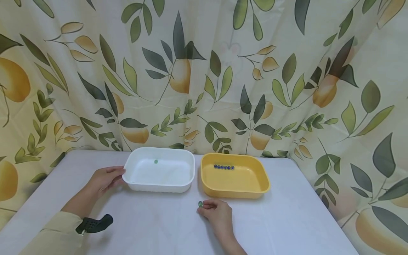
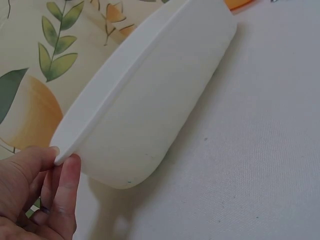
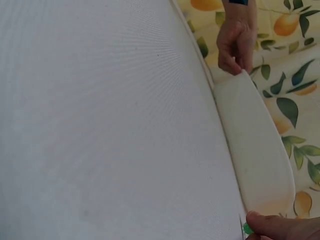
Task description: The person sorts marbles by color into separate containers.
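A white basin stands left of centre on the table, and my left hand pinches its left rim between thumb and fingers, as the left wrist view shows closely. One green marble lies inside that basin. In front of the gap between the two basins, my right hand pinches another green marble at its fingertips, above or near the cloth. Part of this marble shows at the bottom edge of the right wrist view. A yellow basin stands to the right, with several dark blue marbles lined up in a row inside.
A white cloth covers the table. Behind it hangs a curtain printed with fruit and leaves, close to the backs of both basins. A dark strap is around the left wrist.
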### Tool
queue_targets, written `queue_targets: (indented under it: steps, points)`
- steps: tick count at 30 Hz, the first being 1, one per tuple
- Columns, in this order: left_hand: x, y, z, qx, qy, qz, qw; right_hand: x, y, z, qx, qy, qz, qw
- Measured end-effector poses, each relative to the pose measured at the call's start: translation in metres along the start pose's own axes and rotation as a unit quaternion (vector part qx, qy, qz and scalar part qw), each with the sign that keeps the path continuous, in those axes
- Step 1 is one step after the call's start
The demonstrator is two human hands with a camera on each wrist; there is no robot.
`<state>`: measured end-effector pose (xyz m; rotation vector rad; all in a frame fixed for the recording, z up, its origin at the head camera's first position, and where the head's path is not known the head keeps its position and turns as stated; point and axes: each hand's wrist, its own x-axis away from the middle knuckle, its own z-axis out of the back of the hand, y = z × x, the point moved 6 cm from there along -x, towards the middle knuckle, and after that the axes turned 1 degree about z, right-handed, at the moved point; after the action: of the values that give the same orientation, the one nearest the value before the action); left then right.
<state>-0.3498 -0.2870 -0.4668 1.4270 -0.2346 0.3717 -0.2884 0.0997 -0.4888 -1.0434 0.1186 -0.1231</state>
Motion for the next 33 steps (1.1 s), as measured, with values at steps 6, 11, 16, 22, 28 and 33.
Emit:
queue_targets:
  steps: [6,11,16,22,28,33]
  points:
    - [-0.0002,0.0001,0.0002,-0.004,0.004,0.004,1.0000,-0.0011,-0.0007,-0.0006,0.014,0.002,0.000,0.9999]
    - [-0.0002,-0.0006,-0.0002,-0.007,0.005,0.008,0.9999,-0.0011,0.0003,-0.0005,0.018,0.003,0.000,0.9998]
    - [0.0007,-0.0003,-0.0003,-0.009,0.009,0.013,0.9998,-0.0002,0.0009,-0.0010,0.011,0.004,0.000,0.9999]
    - [0.0013,-0.0001,-0.0005,-0.010,0.007,0.011,0.9999,0.0021,0.0020,-0.0012,0.005,0.002,-0.001,1.0000]
    - [0.0008,-0.0001,0.0003,-0.015,0.010,0.012,0.9998,0.0044,0.0024,0.0001,0.003,-0.002,-0.006,1.0000]
    - [0.0005,-0.0002,0.0003,-0.013,0.012,0.015,0.9997,0.0051,0.0023,0.0016,-0.002,-0.006,-0.002,1.0000]
